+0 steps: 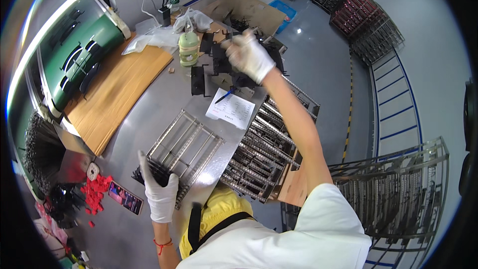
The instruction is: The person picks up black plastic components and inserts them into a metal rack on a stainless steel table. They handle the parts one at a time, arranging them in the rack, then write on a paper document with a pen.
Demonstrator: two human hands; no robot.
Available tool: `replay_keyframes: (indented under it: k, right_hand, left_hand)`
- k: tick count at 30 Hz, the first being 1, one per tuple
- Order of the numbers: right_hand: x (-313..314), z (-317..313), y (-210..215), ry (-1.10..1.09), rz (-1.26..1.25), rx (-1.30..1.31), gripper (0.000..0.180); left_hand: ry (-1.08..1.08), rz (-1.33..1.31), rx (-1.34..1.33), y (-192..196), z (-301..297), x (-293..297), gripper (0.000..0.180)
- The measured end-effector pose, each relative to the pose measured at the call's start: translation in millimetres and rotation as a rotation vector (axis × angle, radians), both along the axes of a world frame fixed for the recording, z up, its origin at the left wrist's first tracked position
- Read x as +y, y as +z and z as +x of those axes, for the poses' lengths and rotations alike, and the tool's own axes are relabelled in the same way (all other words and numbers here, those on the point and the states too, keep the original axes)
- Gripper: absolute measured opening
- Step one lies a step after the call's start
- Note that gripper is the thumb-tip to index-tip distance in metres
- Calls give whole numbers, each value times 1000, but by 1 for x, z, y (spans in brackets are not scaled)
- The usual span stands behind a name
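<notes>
My left hand (160,189), in a white glove, grips a bundle of black flat parts (152,172) at the near end of a metal rack frame (186,144) lying on the grey table (144,114). My right hand (247,55), also gloved, reaches far across the table and is closed on a thin dark part above a pile of black parts (221,65). A sheet of paper with a blue pen (230,108) lies between the two hands.
A pale green jar (188,48) and plastic bags stand at the far end. A wooden board (117,94) lies at left. Red small pieces (97,192) and a phone (125,197) sit near left. Loaded metal racks (266,152) stand right of the table, more racks farther right.
</notes>
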State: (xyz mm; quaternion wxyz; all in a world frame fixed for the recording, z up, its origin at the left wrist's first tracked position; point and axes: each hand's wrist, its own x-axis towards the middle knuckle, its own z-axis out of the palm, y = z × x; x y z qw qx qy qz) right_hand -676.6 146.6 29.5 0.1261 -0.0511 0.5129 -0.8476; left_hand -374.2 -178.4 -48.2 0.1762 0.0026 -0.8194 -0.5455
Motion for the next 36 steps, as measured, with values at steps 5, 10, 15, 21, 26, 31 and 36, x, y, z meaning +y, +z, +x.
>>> replay_keyframes:
  k: [5,10,15,21,26,31,36]
  right_hand:
    - [133,-126,-73,-510,1174,90,39]
    - [117,-114,-127,-521,1440,124,41]
    - [106,-92,-60,-654,1443,340,37]
    - [-28,52,53,-307,771,351,23]
    - [-171,177,48,398,751,615,27]
    - [-184,160,16,136,837,353,66]
    - [-219,187,-28,302,1316,724,58]
  left_hand:
    - [-253,-851,-279,-18,-11,2,62]
    - [-73,-806,-140,-13,-11,-5,57]
    - [163,-577,-90,6,-6,-35,56]
    - [-38,831,-98,37,-33,-10,63]
    - [-252,855,187,51,-58,8,95]
    - [50,970,564,55,-54,-18,68]
    - [171,343,450,44,-41,9,85]
